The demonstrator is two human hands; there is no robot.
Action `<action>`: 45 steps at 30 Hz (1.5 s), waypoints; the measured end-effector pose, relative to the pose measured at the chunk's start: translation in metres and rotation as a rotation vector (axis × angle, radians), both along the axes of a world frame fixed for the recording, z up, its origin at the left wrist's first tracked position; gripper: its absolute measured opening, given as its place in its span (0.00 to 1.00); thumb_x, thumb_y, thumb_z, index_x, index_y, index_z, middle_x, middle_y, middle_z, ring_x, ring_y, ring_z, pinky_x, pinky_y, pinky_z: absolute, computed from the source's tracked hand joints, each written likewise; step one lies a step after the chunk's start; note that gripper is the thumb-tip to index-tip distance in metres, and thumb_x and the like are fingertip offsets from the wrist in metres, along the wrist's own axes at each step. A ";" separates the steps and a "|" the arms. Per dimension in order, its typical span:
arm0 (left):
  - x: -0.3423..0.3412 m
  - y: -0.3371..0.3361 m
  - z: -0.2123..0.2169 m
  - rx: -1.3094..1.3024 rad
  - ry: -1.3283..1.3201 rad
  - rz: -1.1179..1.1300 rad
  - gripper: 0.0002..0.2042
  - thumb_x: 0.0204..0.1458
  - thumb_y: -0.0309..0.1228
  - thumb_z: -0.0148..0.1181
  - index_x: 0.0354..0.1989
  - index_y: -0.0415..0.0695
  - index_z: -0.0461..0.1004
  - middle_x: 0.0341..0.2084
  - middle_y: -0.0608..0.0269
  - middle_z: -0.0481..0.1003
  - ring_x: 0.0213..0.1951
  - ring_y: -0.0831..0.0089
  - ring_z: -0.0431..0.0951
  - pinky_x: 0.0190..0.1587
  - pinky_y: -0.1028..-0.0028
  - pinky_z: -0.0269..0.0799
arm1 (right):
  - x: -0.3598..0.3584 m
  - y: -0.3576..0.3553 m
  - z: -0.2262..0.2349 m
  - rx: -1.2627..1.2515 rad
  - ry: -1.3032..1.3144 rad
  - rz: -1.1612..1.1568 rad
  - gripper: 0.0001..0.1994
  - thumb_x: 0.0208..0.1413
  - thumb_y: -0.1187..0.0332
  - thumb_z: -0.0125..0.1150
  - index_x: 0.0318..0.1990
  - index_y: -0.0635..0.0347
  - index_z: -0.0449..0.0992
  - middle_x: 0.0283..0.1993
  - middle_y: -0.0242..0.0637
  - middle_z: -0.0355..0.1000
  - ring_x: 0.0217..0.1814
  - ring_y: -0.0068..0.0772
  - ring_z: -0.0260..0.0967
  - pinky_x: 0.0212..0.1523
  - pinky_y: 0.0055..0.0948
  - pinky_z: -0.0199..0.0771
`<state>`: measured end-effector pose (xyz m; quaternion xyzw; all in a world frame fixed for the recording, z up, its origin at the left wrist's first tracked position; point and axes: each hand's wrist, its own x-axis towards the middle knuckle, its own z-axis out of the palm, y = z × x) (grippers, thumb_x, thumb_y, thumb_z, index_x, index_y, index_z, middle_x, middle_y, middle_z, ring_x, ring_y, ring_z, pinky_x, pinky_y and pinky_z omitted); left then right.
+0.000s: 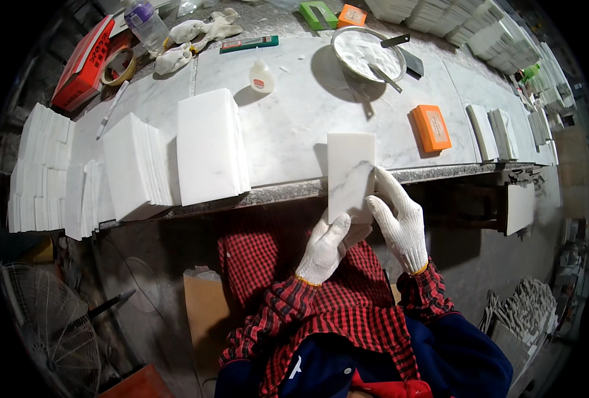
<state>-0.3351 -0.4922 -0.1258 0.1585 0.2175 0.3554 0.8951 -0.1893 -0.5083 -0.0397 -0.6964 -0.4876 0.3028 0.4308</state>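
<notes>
A white marble tile (pixel 349 169) with a grey vein stands upright before me at the table's front edge. My left hand (pixel 327 249), in a white knitted glove, is closed on its lower end, with the thumb on the face toward me. At the tile's right edge is my gloved right hand (pixel 400 219). Its fingers are stretched out and the thumb stands apart from them, the tips touching or almost touching the edge. Left of the tile, a tall stack of white tiles (pixel 208 146) stands on the marble tabletop (pixel 281 146).
More tile stacks (pixel 138 162) line the left side. An orange box (pixel 432 128) lies to the right, near short tile stacks (pixel 483 132). Farther back are a bowl of white paste (pixel 367 53) with spatulas, a small bottle (pixel 261 76) and spare gloves (pixel 198 33). A fan (pixel 52 325) stands lower left.
</notes>
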 end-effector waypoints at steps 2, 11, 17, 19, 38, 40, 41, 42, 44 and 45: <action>0.002 0.000 -0.003 -0.019 -0.006 0.004 0.21 0.71 0.32 0.44 0.70 0.40 0.58 0.59 0.52 0.72 0.58 0.62 0.76 0.64 0.58 0.73 | -0.001 -0.004 -0.006 0.013 0.016 -0.028 0.24 0.61 0.74 0.62 0.65 0.68 0.70 0.57 0.53 0.77 0.59 0.34 0.76 0.57 0.30 0.75; 0.009 0.001 -0.005 -0.016 -0.032 0.026 0.22 0.71 0.31 0.44 0.70 0.39 0.57 0.62 0.55 0.68 0.62 0.65 0.71 0.65 0.60 0.71 | 0.004 -0.032 -0.017 0.023 -0.092 -0.093 0.22 0.59 0.76 0.64 0.61 0.69 0.73 0.52 0.49 0.80 0.54 0.33 0.79 0.52 0.29 0.79; 0.011 -0.001 0.010 -0.008 0.082 0.076 0.20 0.69 0.31 0.50 0.67 0.38 0.61 0.58 0.58 0.70 0.58 0.67 0.73 0.62 0.65 0.72 | -0.007 -0.024 -0.019 -0.005 0.042 -0.096 0.31 0.57 0.71 0.69 0.67 0.66 0.66 0.55 0.49 0.78 0.53 0.35 0.79 0.52 0.31 0.79; 0.010 -0.009 0.006 0.092 0.238 0.057 0.19 0.69 0.31 0.51 0.65 0.37 0.63 0.55 0.58 0.72 0.56 0.69 0.74 0.59 0.67 0.73 | -0.008 -0.015 -0.015 -0.057 -0.179 -0.028 0.38 0.53 0.61 0.73 0.69 0.63 0.63 0.56 0.51 0.75 0.54 0.44 0.78 0.53 0.35 0.78; 0.006 -0.002 0.050 1.053 1.006 -0.088 0.20 0.54 0.29 0.64 0.54 0.38 0.70 0.42 0.44 0.78 0.42 0.48 0.81 0.43 0.58 0.79 | 0.005 -0.002 0.000 -0.038 -0.081 -0.047 0.48 0.42 0.59 0.78 0.70 0.72 0.61 0.64 0.57 0.70 0.65 0.39 0.70 0.64 0.33 0.68; 0.003 0.002 0.058 1.196 0.941 -0.032 0.19 0.55 0.27 0.62 0.55 0.37 0.71 0.45 0.43 0.78 0.45 0.48 0.81 0.46 0.59 0.79 | 0.009 -0.009 0.012 0.005 0.155 -0.121 0.48 0.42 0.62 0.78 0.70 0.73 0.60 0.64 0.54 0.70 0.64 0.37 0.70 0.64 0.33 0.68; -0.002 0.005 0.069 1.237 0.954 -0.053 0.21 0.55 0.27 0.62 0.58 0.37 0.72 0.50 0.45 0.77 0.48 0.50 0.81 0.50 0.61 0.79 | 0.026 -0.016 0.010 0.038 -0.066 -0.087 0.47 0.42 0.64 0.78 0.70 0.73 0.60 0.65 0.53 0.70 0.65 0.38 0.69 0.65 0.34 0.68; -0.011 0.008 0.074 1.273 0.929 0.022 0.21 0.55 0.27 0.64 0.57 0.37 0.74 0.52 0.45 0.77 0.52 0.52 0.80 0.54 0.64 0.77 | 0.036 -0.019 0.009 0.107 -0.180 -0.154 0.45 0.40 0.66 0.76 0.69 0.70 0.63 0.63 0.52 0.71 0.65 0.38 0.70 0.63 0.33 0.71; -0.029 0.017 0.091 1.318 0.962 0.128 0.19 0.54 0.25 0.65 0.55 0.37 0.76 0.54 0.46 0.77 0.54 0.55 0.80 0.57 0.65 0.75 | 0.062 -0.024 0.004 0.216 -0.198 -0.356 0.42 0.42 0.66 0.74 0.68 0.69 0.65 0.60 0.53 0.73 0.64 0.40 0.70 0.63 0.35 0.70; -0.039 0.022 0.101 1.321 1.011 0.214 0.19 0.54 0.23 0.65 0.55 0.36 0.77 0.53 0.47 0.77 0.53 0.56 0.80 0.57 0.65 0.75 | 0.081 -0.025 0.010 0.228 -0.342 -0.392 0.41 0.43 0.66 0.74 0.67 0.68 0.66 0.59 0.53 0.73 0.63 0.42 0.71 0.63 0.36 0.71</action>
